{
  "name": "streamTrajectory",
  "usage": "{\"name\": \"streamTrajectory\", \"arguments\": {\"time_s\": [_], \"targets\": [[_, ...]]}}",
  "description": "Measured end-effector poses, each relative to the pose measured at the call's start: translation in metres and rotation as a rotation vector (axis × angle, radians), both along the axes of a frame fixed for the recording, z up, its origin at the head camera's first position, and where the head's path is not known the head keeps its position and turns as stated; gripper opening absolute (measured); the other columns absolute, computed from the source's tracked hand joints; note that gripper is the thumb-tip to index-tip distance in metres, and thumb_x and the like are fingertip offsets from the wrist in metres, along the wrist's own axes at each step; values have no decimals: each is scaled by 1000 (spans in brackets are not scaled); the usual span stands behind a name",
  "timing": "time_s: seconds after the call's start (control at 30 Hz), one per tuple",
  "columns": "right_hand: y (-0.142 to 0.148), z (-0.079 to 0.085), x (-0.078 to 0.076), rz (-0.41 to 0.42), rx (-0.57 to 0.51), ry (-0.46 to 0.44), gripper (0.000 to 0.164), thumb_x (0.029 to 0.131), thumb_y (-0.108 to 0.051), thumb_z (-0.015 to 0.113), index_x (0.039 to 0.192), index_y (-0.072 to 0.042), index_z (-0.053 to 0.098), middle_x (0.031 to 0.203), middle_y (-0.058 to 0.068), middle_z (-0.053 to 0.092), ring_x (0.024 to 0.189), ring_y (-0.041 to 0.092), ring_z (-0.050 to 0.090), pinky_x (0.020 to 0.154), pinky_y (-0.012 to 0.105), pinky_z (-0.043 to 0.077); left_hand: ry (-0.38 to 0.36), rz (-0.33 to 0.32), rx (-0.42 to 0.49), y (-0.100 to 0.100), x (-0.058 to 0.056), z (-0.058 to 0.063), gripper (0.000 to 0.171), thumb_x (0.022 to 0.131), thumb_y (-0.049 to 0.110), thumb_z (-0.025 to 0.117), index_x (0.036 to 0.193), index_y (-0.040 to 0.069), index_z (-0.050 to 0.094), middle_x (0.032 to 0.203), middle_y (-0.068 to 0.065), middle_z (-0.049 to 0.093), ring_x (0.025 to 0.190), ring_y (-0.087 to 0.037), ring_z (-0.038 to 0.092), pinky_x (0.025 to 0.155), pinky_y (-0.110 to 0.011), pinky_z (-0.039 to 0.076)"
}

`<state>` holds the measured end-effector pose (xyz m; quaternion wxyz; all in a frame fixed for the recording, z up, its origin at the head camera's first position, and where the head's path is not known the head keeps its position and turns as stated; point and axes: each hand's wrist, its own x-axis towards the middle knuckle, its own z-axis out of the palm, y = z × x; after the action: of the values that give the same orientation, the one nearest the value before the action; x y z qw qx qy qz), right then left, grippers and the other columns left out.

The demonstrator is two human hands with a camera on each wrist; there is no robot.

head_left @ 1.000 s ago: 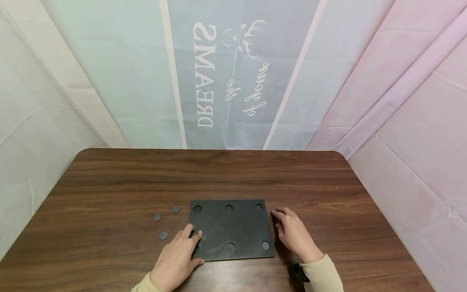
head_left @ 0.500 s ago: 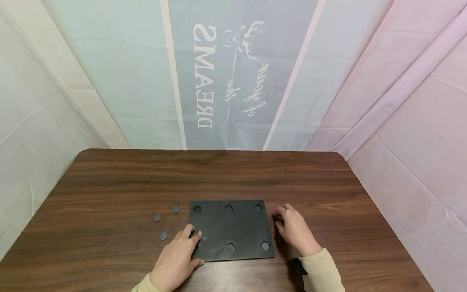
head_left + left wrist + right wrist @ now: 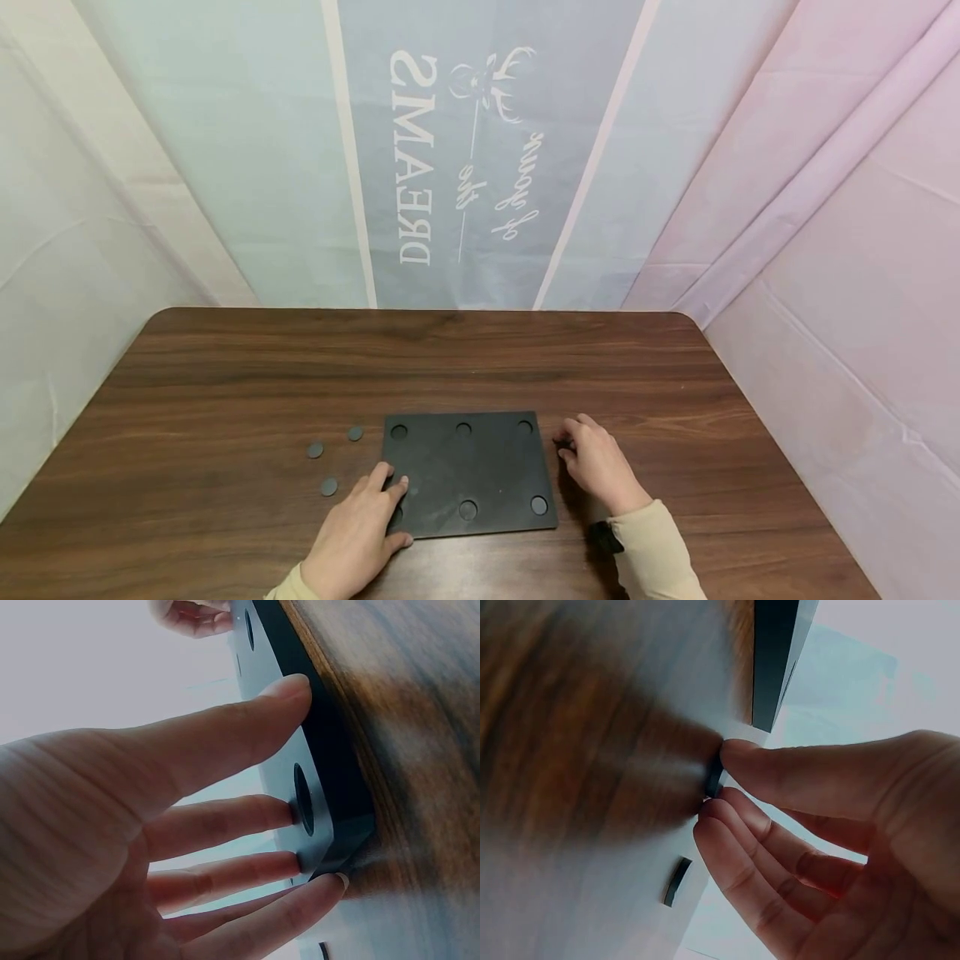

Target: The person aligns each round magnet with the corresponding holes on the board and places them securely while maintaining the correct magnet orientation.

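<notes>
A black rectangular plate with several round recesses lies on the table. A grey disc shows in its near right recess; the near left recess is partly hidden by my left hand. That hand rests on the plate's near left corner, thumb at the front edge, other fingers fairly straight on the top and left side. Beside the plate's right edge, my right hand pinches a small black piece between thumb and fingertips at the table. Its full shape is hidden. A second dark, slightly curved piece lies near those fingers.
Three loose grey discs, a far one, a left one and a near one, lie left of the plate on the brown wooden table. Printed cloth hangs behind the table's far edge.
My right fingers have shifted slightly beside the plate and a small black piece has come into their pinch. The left hand and the plate stay together; the whole view has drifted slightly.
</notes>
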<state>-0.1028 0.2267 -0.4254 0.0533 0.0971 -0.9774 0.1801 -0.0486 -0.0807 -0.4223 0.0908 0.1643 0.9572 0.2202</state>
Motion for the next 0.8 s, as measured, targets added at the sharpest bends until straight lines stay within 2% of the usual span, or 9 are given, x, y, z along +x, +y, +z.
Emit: {"name": "streamTrajectory", "arguments": {"time_s": [0.27, 0.47, 0.8], "targets": [[2, -2, -2, -12, -16, -11, 16, 74, 6, 74, 83, -4, 67, 80, 6, 54, 68, 15, 56, 62, 36, 50, 3, -11, -11, 2, 0, 0, 63, 68, 25, 86, 121, -2, 65, 118, -14, 52, 90, -28, 58, 59, -38, 52], [2, -1, -3, 0, -37, -13, 18, 73, 8, 74, 81, -5, 65, 80, 7, 54, 68, 16, 56, 63, 37, 50, 7, 1, -10, 3, 0, -1, 63, 68, 25, 86, 121, -2, 65, 121, -16, 52, 97, -33, 59, 64, -42, 54], [2, -3, -5, 1, -65, -6, 21, 72, 11, 72, 79, -7, 62, 76, 4, 58, 68, 15, 58, 62, 34, 51, 46, 7, 5, 3, 3, 0, 63, 67, 24, 86, 120, -2, 65, 121, -18, 53, 101, -39, 60, 66, -45, 54]]}}
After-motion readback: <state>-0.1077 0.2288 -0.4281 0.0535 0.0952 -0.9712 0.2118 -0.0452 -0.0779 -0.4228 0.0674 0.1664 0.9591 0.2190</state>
